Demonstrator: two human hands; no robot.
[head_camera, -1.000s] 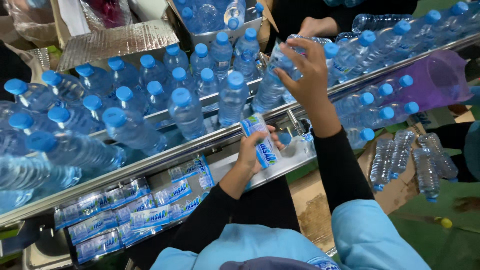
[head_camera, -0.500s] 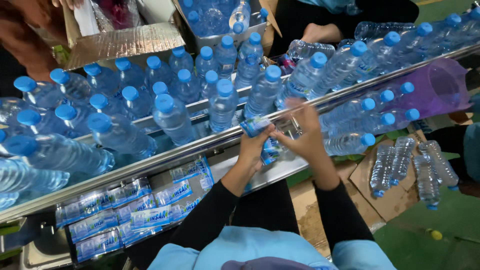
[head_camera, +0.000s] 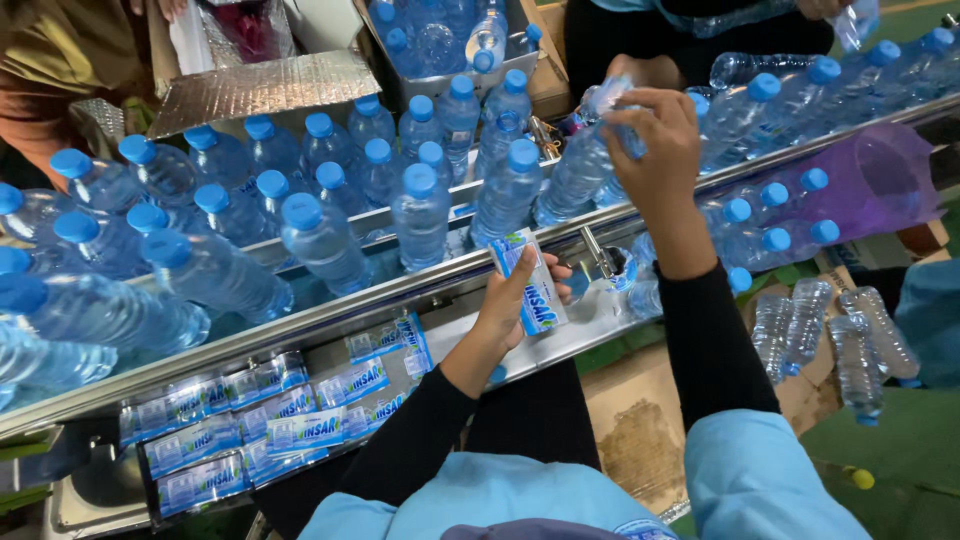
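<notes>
Left hand (head_camera: 515, 300) clasping a label stack (head_camera: 530, 283); right hand (head_camera: 655, 150) apparently pinching a loose label (head_camera: 607, 97) above bottles (head_camera: 505, 195).

A long steel worktop (head_camera: 330, 318) runs slantwise across the view, crowded with upright blue-capped water bottles (head_camera: 420, 215). A tray (head_camera: 150, 470) of stacked label sleeves (head_camera: 300, 432) sits just below its near rail. Empty bottles (head_camera: 800, 330) lie on cardboard on the floor (head_camera: 900, 440).

Prob. water bottling plant: steel conveyor (head_camera: 330, 312) w/ blue-capped bottles (head_camera: 420, 215), label stacks (head_camera: 270, 415).
</notes>
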